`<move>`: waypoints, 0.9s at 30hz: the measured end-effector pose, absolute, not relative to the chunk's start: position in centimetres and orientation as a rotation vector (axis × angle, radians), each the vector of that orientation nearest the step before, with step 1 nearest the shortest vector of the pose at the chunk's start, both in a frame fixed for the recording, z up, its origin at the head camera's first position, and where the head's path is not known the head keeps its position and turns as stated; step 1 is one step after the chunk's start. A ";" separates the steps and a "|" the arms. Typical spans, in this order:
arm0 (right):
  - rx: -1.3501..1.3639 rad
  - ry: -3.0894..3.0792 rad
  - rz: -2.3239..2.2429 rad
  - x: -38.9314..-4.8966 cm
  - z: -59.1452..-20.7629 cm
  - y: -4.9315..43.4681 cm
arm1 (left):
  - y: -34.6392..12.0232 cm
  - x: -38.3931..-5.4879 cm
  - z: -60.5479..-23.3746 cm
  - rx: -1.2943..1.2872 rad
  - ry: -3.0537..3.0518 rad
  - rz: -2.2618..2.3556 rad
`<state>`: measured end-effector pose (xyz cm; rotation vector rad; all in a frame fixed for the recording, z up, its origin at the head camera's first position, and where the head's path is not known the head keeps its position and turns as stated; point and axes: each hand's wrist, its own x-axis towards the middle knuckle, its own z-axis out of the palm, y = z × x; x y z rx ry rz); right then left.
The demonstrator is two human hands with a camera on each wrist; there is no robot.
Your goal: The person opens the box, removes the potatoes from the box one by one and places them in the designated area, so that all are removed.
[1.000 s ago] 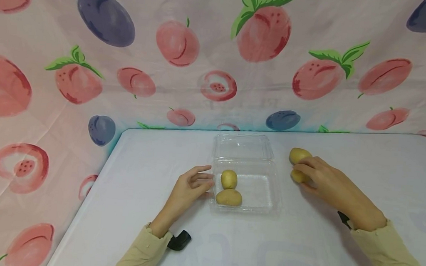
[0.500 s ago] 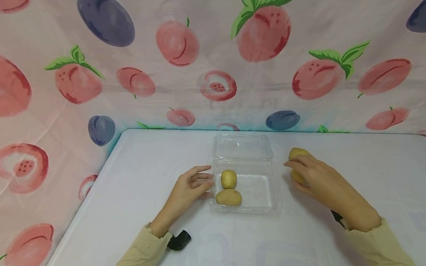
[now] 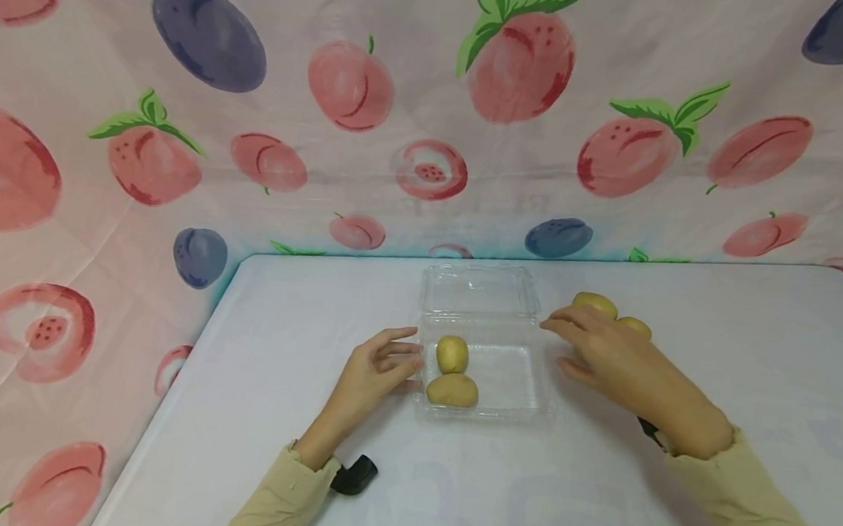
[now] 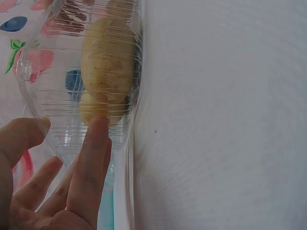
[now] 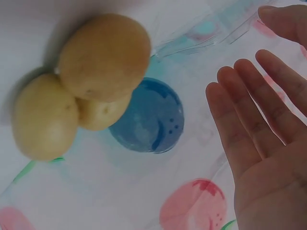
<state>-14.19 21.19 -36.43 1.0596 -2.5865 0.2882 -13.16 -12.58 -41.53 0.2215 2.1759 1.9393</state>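
In the head view, a clear plastic clamshell container [image 3: 509, 377] lies with its lid [image 3: 480, 291] folded back. Two potatoes sit at its left side, an upright one [image 3: 452, 355] and a sideways one [image 3: 452, 390]. My left hand [image 3: 375, 375] touches the container's left wall with fairly straight fingers; the left wrist view shows a fingertip [image 4: 98, 124] against the ribbed plastic. My right hand [image 3: 607, 360] hovers right of the container, holding nothing, fingers extended. Beyond it lie loose potatoes [image 3: 597, 304]; the right wrist view shows three, the nearest potato [image 5: 105, 57] largest. One is hidden in the head view.
A white cloth covers the table [image 3: 314, 304]. Behind and to the left hangs a fruit-print curtain [image 3: 382, 12]. A black wrist-worn device [image 3: 355, 475] sticks out by the left sleeve.
My right hand has shifted left from the loose potatoes toward the container, its fingers coming away from the potato they were at. Another potato shows behind it. My left hand stays put.
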 end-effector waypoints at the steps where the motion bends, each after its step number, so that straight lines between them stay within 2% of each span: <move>1: 1.064 -2.585 0.296 -14.2 -36.4 21.0 | -12.6 -13.2 -41.5 0.225 2.177 1.941; 27: 1.109 -2.612 0.253 -13.9 -36.1 17.1 | -12.6 -13.2 -41.3 0.235 2.142 1.956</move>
